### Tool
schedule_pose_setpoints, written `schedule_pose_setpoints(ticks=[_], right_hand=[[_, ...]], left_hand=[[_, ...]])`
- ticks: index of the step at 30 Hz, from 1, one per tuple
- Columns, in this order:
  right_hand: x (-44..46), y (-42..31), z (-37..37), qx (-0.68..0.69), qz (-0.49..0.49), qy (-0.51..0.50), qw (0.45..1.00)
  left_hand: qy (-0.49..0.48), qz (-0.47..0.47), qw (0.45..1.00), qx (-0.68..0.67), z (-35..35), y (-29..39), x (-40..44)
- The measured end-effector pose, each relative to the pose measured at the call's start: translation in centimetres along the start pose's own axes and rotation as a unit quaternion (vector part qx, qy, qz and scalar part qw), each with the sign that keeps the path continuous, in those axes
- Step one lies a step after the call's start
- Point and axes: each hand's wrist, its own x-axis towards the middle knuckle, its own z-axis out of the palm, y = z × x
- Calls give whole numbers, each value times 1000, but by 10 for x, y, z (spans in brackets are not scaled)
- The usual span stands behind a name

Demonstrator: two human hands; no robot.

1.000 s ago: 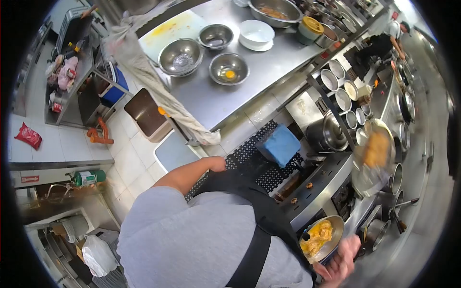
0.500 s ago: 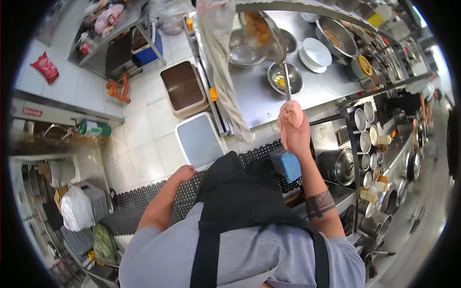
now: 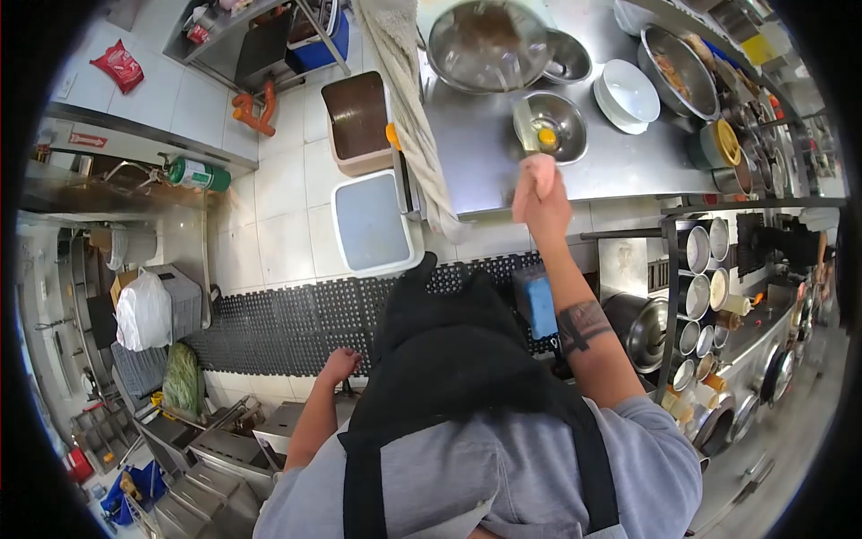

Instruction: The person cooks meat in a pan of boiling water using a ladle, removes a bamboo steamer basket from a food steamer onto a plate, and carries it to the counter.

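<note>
My right hand [image 3: 541,199] is closed round a pan's handle, with a pinkish cloth [image 3: 533,184] between hand and handle. The pan [image 3: 489,45] is blurred and tilts over the steel table's left part, above a bowl it mostly hides. Under the handle sits a steel bowl [image 3: 564,126] with an egg yolk [image 3: 547,136] in it. A smaller steel bowl [image 3: 567,57] stands behind. Beside my body, my left hand [image 3: 343,363] hangs low with curled fingers, away from any object; whether it holds something is hidden.
White bowls [image 3: 626,93] and a large steel bowl of food [image 3: 680,72] stand on the steel table [image 3: 485,180]. Brown [image 3: 362,121] and white-rimmed [image 3: 377,222] bins are left of it. A rack of pots [image 3: 694,247] and a person [image 3: 779,247] are at right.
My right hand has swung the pan from the stove side to the table, and the pan now tilts over its left part. The view has turned. My left hand stays low at my side.
</note>
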Motion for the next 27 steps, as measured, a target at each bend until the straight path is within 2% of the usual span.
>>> schedule_pose_setpoints(ticks=[1,3,7,9,10,12,13,15,16,18,19,21,23,24,25,26,27], right_hand=[[0,5,5,-2,1,-3,1000],[3,9,17,-23,64,-50,996],[14,35,35,21,124,-34,992],[22,45,41,137,76,17,988],[25,43,39,136,75,17,988],[27,40,34,181,-2,60,982],[30,36,30,180,-1,60,982],[33,27,19,361,88,60,926],[32,22,12,361,88,64,926],[17,12,-9,571,198,-28,796],[5,32,-23,663,238,-188,684],[-19,56,-31,674,294,-242,632],[-63,71,-38,738,284,-219,571],[-90,89,-39,732,275,-170,600],[-110,73,-53,802,221,-406,378],[-143,109,-42,837,208,-429,266],[-163,44,-78,866,204,-332,313]], left_hand=[[-8,-20,1000,-6,9,11,-7],[-6,-15,1000,21,19,39,-22],[18,13,999,40,27,64,-33],[30,31,999,33,24,69,-32],[38,38,998,37,21,67,-29],[44,44,997,41,16,62,-24],[44,42,997,54,13,62,-21],[43,41,996,69,7,59,-19],[31,35,997,61,4,58,-13],[19,35,997,59,-5,50,7],[0,54,995,84,-8,43,23],[-51,110,984,127,-22,58,38],[-71,231,925,294,-35,82,57],[-85,258,897,349,-37,78,87],[-107,295,855,413,-36,68,134],[-99,317,844,421,-40,62,179],[-145,294,845,423,-56,98,193]])
